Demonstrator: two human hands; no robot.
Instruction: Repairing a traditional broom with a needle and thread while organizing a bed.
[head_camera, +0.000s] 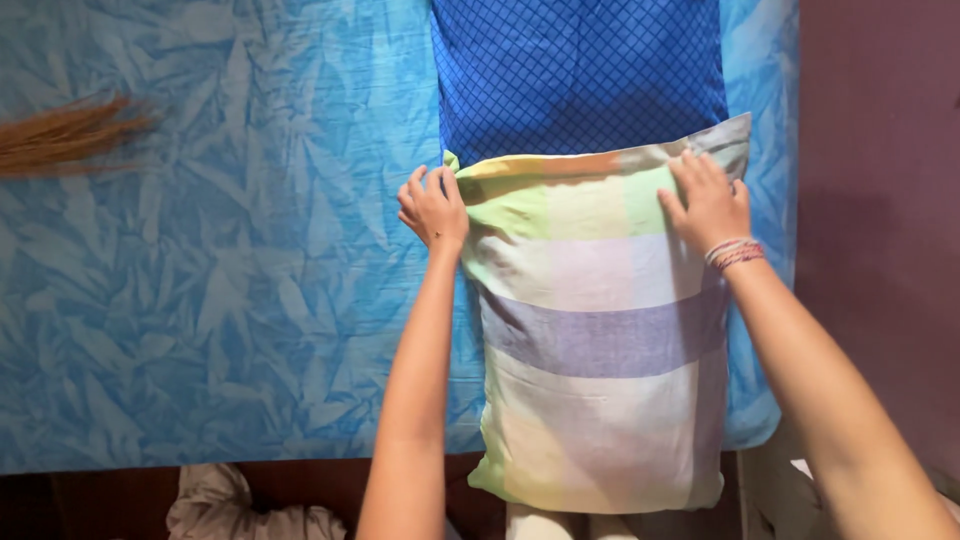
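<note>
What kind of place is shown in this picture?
Most likely a bedroom, seen from above a bed. A crumpled blue bedsheet covers the flat surface, and the left hand and right hand press a pastel checked pillow beside a dark blue pillow.

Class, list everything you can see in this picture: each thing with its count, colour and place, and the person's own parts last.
Checked pillow: one, pastel green, purple and white, centre, lying on the sheet.
Blue pillow: one, dark blue with diamond pattern, top centre, partly under the checked pillow.
Sheet: one, light blue, leaf print, covering the bed.
Broom: one, brown bristles, left edge.
Cloth: one, beige, bottom left, below the sheet.
Wall: purple, right.
Bracelets: several, pink, right wrist.
Left hand: grips pillow's top left corner.
Right hand: flat on top right corner.
</note>
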